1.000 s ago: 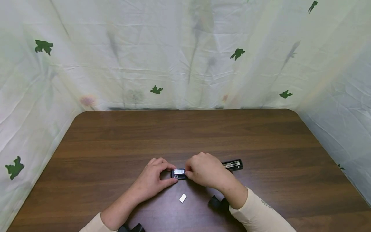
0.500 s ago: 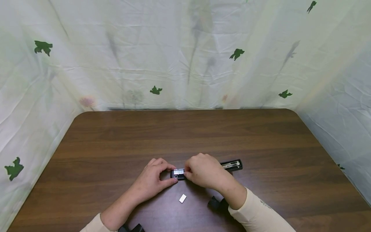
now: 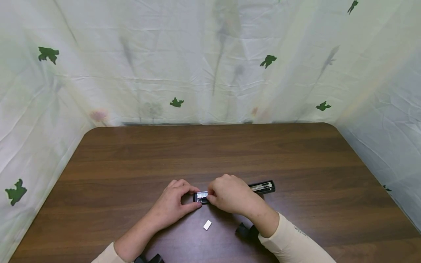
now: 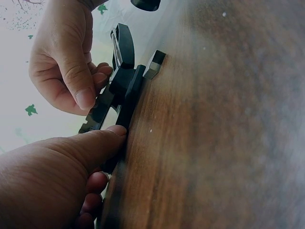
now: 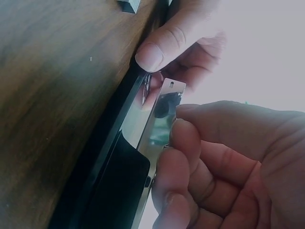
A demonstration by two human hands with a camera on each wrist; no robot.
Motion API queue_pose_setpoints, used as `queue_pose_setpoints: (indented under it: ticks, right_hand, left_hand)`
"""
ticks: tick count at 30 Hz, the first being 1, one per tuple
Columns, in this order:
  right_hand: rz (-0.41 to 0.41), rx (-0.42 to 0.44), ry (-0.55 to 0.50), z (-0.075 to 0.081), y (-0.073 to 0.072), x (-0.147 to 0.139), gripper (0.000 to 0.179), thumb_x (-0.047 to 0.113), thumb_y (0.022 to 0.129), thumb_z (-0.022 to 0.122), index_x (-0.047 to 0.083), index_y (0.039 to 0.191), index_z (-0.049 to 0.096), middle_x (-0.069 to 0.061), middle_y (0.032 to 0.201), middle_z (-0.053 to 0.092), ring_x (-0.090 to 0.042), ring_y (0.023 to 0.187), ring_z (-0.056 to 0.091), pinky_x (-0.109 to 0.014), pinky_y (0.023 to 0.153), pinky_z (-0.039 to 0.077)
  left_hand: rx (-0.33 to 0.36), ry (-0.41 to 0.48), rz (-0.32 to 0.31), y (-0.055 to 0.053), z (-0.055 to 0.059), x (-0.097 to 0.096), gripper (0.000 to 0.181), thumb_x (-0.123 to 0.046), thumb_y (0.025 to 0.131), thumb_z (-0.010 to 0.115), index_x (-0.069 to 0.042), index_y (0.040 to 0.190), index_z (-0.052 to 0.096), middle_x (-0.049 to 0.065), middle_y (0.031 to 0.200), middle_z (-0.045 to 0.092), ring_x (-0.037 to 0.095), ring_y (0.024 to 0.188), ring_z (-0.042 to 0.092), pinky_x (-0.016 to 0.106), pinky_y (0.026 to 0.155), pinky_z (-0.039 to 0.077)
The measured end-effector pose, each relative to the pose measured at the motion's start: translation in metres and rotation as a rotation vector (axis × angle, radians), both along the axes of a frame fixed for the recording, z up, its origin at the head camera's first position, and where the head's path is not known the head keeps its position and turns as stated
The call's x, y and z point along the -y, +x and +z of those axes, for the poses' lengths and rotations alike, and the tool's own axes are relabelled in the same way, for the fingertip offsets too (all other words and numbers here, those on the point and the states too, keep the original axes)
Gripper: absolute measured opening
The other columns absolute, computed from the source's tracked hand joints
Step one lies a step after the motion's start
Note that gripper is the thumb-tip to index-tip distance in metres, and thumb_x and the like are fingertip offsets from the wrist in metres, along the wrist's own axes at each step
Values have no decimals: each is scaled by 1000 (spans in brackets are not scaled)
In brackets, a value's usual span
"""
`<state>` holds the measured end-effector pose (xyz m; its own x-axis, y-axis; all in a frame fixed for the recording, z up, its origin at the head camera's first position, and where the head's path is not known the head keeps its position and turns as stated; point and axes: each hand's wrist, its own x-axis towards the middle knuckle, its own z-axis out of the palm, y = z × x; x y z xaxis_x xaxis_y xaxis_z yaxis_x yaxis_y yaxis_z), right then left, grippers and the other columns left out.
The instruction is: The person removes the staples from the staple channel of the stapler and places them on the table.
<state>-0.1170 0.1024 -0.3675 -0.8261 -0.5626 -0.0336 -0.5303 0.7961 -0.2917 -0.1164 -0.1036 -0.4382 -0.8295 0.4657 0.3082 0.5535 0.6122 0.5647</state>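
Observation:
A black stapler lies opened out on the table, its lifted top arm pointing right and its silver metal magazine exposed. At the base's left end, my left hand grips it between thumb and fingers, with the thumb along the near side. My right hand is over the middle with curled fingers, pinching at the magazine's edge; the exact contact is partly hidden by the fingers. A small silvery-white block, seemingly a strip of staples, lies on the table nearer me.
The brown wooden table has rounded far corners. A pale curtain with green leaf-like patches surrounds it at the back and sides. Black wrist camera mounts show under both forearms.
My right hand has slid slightly left along the stapler, covering a little more of the metal part. My left hand and the staple strip have stayed put.

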Motion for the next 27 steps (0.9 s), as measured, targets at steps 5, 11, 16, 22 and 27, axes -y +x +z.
queue_pose_setpoints:
  ticks: [5,11,16,22,27]
  right_hand:
    - [-5,-1,2,0,0,0,19,27,82,65,26,63,63,16,51,45,-6,49,44,-27,46,35]
    - [0,-12,0,1,1,1,20,26,82,65,26,62,62,16,51,45,-6,49,44,-27,46,35]
    - [-12,-23,4,0,1,1,21,26,82,65,27,61,60,16,51,45,-6,48,44,-27,45,35]
    - [-32,-22,4,-1,1,2,22,26,82,64,26,60,59,15,52,45,-7,47,44,-28,45,35]
    - [-31,-21,-8,-1,2,2,25,25,82,64,26,58,57,14,50,44,-6,46,42,-27,43,34]
  left_hand:
    - [6,-1,4,0,1,0,30,-38,70,79,-28,96,67,-17,87,54,4,84,44,27,74,38]
    - [5,0,3,0,0,0,30,-38,70,79,-28,96,67,-17,87,54,3,84,44,28,75,38]
    - [2,0,2,0,0,0,30,-38,70,79,-28,96,67,-16,87,55,3,84,44,28,75,39]
    - [-3,0,-1,0,0,0,30,-38,71,79,-27,96,67,-15,87,55,4,84,44,28,74,39]
    - [-4,2,3,1,1,-1,29,-37,70,79,-27,95,67,-15,87,55,3,84,44,28,75,38]
